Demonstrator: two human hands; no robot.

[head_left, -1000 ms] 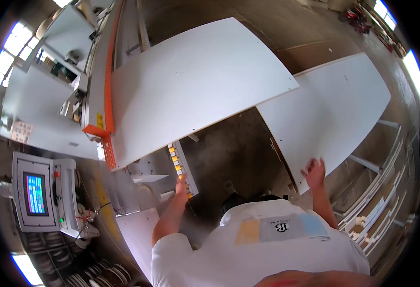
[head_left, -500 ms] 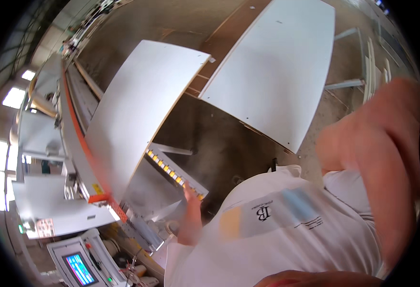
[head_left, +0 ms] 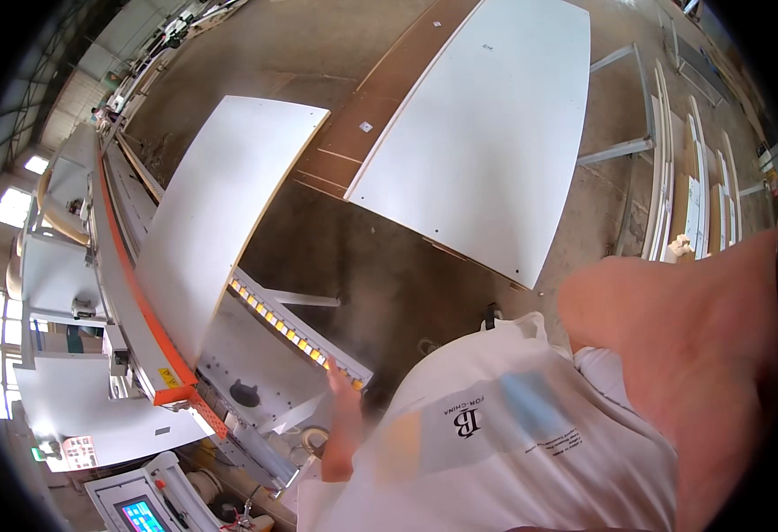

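Observation:
My left hand (head_left: 343, 390) is low in the middle, at the near end of a support rail (head_left: 297, 330) with a row of yellow and white rollers. Its fingers look stretched out against the rail's edge, and I see nothing held in them. Beyond it, a large white panel (head_left: 234, 182) lies with one side along the orange-edged machine (head_left: 140, 306) and partly over the rail. My right arm (head_left: 664, 310) is bent close to the camera at the right, partly blurred. Its hand lies outside the picture.
Another white board (head_left: 486, 133) rests across brown boards (head_left: 389, 71) ahead. A metal frame (head_left: 624, 146) and upright strips (head_left: 695, 191) stand at the right. A control box with a lit screen (head_left: 143, 514) is at the lower left. A grey table (head_left: 256, 359) with a dark knob adjoins the rail.
The white panel has moved left along the machine, away from the other board, uncovering more of the roller rail. My left hand stays by the rail's end. The view has shifted slightly.

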